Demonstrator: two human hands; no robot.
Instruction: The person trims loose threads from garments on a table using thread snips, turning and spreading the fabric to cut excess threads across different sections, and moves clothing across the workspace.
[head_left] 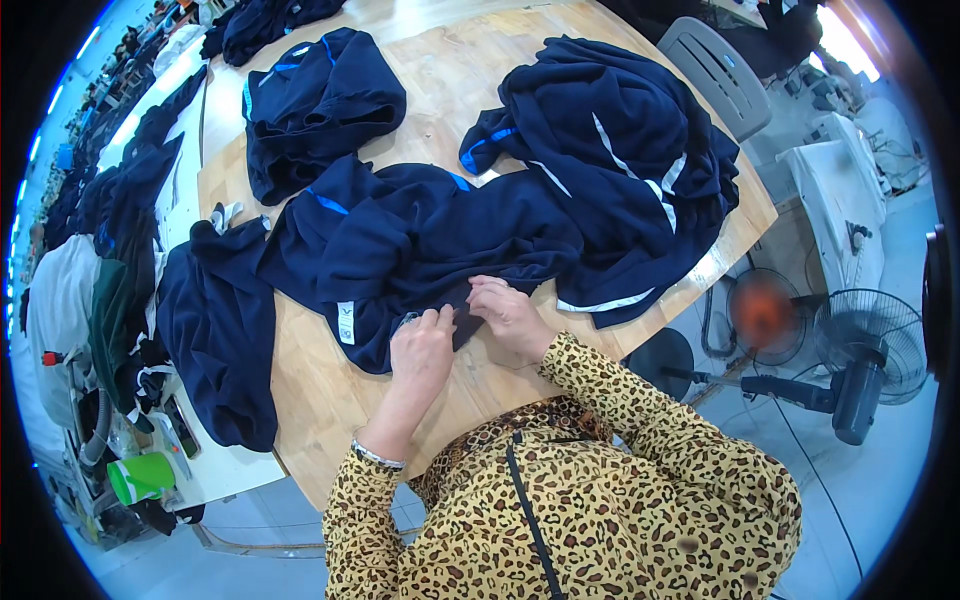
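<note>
A navy blue garment with bright blue strips and a white label lies bunched across the wooden table in front of me. My left hand is closed at its near edge, right of the label. A small shiny thing shows beside those fingers, too small to name. Close by on the right, my right hand pinches the same edge, fingertips together. The two hands are a short gap apart, with dark cloth between them.
Beyond lies a folded navy garment; a navy pile with white stripes is at right. Dark cloth drapes over the left edge. A green container sits lower left. Right of the wooden table are fans and a grey chair.
</note>
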